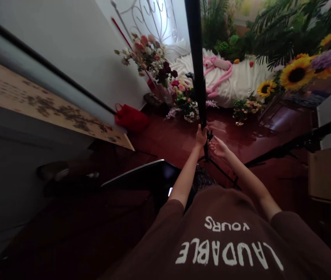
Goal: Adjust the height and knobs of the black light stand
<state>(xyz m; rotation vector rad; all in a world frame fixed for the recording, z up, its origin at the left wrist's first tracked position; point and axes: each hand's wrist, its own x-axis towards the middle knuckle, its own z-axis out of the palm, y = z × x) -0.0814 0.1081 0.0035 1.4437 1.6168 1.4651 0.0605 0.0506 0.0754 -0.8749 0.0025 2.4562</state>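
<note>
One black pole (pixel 199 77) is seen in the head view ahead of the brown shirt (pixel 226 206), its long axis near upright; it is wrapped by the left hand (pixel 201 136), the arm (pixel 187 171) outstretched; the right hand (pixel 218 147) is held half-curled beside one small knob (pixel 210 135), whether gripped cannot be told; one red bag (pixel 132 118) is seen on the floor (pixel 180 140).

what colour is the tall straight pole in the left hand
The tall straight pole is black, clearest in the head view.
</note>
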